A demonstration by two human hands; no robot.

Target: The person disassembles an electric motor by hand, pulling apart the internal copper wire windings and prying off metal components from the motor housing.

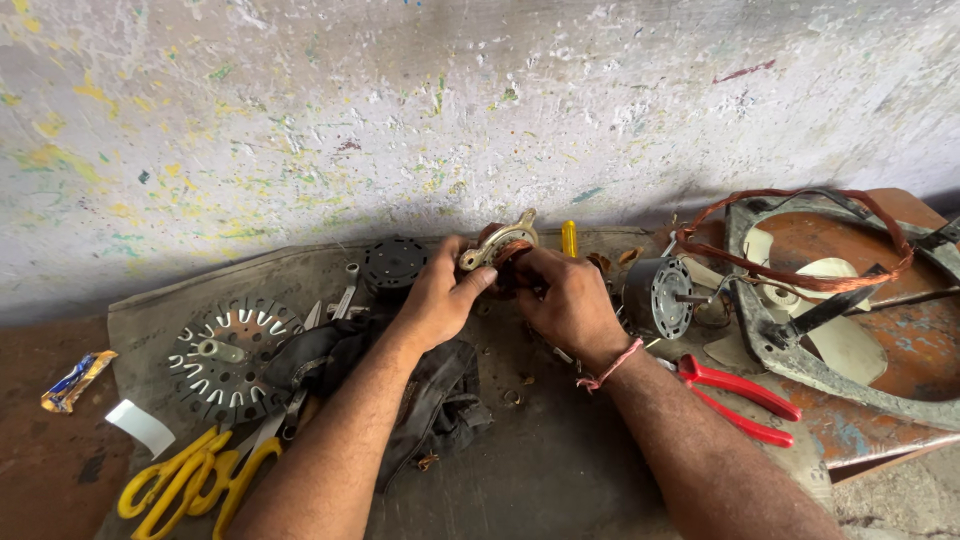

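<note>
Behind the place of the grip rises a rough plastered wall (480, 100), whitish-grey and covered with small specks of yellow, green and red paint (the yellow ones are thickest to the left of the grip). Its lower edge turns darker where it meets the working surface. Below and around the grip lies a dark grey sheet (560, 470), dusty and worn, which is spread over a brownish ground (50, 470) that shows at the far left. To the right of the grip stands a rusty orange-brown surface (900, 350) with scratched blue patches. The light is soft daylight, even, without hard shadows.
</note>
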